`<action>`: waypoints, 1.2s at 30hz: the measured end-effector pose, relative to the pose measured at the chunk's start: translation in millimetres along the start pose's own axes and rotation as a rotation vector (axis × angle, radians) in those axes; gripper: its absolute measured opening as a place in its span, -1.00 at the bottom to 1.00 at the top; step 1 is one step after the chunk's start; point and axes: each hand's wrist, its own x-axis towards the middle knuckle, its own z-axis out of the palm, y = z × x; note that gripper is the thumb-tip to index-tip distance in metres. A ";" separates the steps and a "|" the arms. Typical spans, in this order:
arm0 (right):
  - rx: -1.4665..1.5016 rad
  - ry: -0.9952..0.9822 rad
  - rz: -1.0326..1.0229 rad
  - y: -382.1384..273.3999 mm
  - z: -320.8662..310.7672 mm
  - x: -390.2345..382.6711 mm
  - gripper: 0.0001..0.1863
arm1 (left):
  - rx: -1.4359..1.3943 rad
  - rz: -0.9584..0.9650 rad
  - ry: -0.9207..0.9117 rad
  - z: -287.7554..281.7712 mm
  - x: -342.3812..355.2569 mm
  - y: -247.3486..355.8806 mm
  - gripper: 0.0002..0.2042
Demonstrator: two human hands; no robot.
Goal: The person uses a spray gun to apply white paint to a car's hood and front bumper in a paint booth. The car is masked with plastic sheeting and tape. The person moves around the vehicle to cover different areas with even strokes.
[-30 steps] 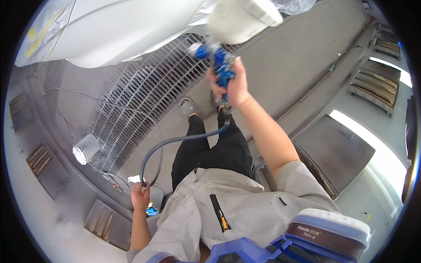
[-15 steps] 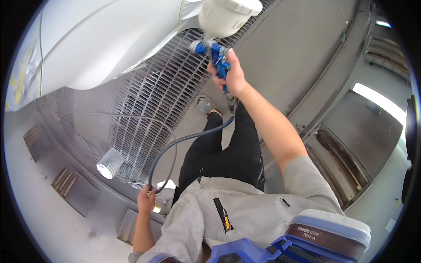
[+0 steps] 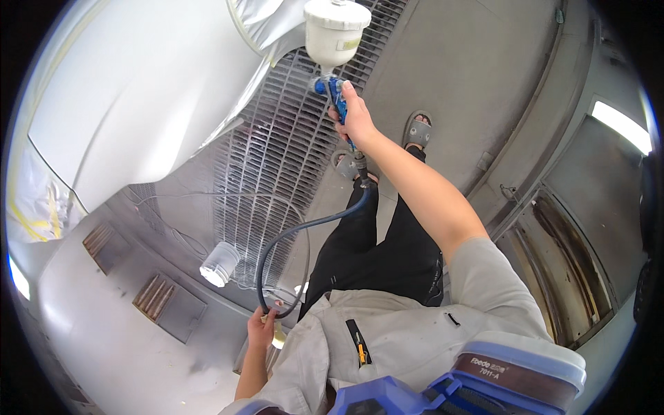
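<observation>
My right hand [image 3: 357, 119], closed round the grip, holds a blue paint spray gun [image 3: 339, 99] up in front of me. A white lidded paint cup [image 3: 335, 38] stands upright on top of the gun, whose nozzle points left towards a white car body panel [image 3: 159, 90]. From the base of the grip a dark air hose [image 3: 304, 225] curves down and left. Low on the left, my left hand [image 3: 261, 329] has its fingers closed round that hose.
Beneath the panel runs a metal floor grating [image 3: 277, 145]. Masking film [image 3: 41, 200] with yellow tape covers the panel's left end. A white bucket [image 3: 220, 263] stands by a thin cable [image 3: 200, 195]. Vent panels [image 3: 169, 304] line the left wall. My sandalled feet [image 3: 418, 128] are on the grey floor.
The spray gun sits slightly higher, its cup now more upright. My view has shifted, showing both feet and more masking film. My left hand still grips the hose.
</observation>
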 end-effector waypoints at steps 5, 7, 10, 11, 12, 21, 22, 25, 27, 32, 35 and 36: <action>0.093 0.115 0.105 -60.8 -21.3 -19.2 -0.28 | -0.129 -0.072 0.024 37.6 -5.4 25.5 -0.83; 0.127 0.079 0.188 -106.7 -28.9 -31.2 -0.28 | 0.053 -0.085 0.005 49.5 -8.2 37.2 -0.80; 0.124 0.032 0.260 -183.7 -40.4 -45.5 -0.26 | 0.221 -0.030 -0.093 61.2 -2.0 64.4 -0.75; 0.099 0.015 0.252 -208.9 -43.1 -48.1 -0.26 | 0.276 -0.027 -0.092 64.3 -0.3 77.6 -0.75; 0.070 -0.017 0.226 -233.4 -45.0 -50.5 -0.25 | 0.308 0.004 -0.088 68.3 3.3 94.2 -0.75; 0.475 -0.446 -0.085 -352.5 -37.4 -24.3 -0.13 | 0.270 -0.007 0.069 80.2 12.2 207.2 -0.77; 0.428 -0.489 -0.122 -349.0 -35.5 -18.3 -0.15 | 0.308 -0.005 0.084 79.7 11.6 210.6 -0.77; 0.328 -0.537 -0.061 -326.7 -34.8 -3.0 -0.21 | 0.369 -0.025 0.115 74.5 1.2 213.7 -0.77; 0.216 -0.447 0.076 -309.2 -41.2 -2.9 -0.22 | 0.399 -0.139 0.109 74.6 -4.1 212.2 -0.78; 0.141 -0.357 0.125 -290.9 -51.2 -10.5 -0.20 | 0.412 -0.080 0.041 84.5 -16.9 203.3 -0.79; 0.247 -0.535 -0.075 -284.2 -52.9 0.7 -0.17 | 0.379 -0.115 0.067 92.4 -11.8 200.9 -0.79; 0.227 -0.546 -0.059 -279.3 -53.7 9.1 -0.17 | 0.374 -0.130 0.078 93.3 -9.5 201.7 -0.79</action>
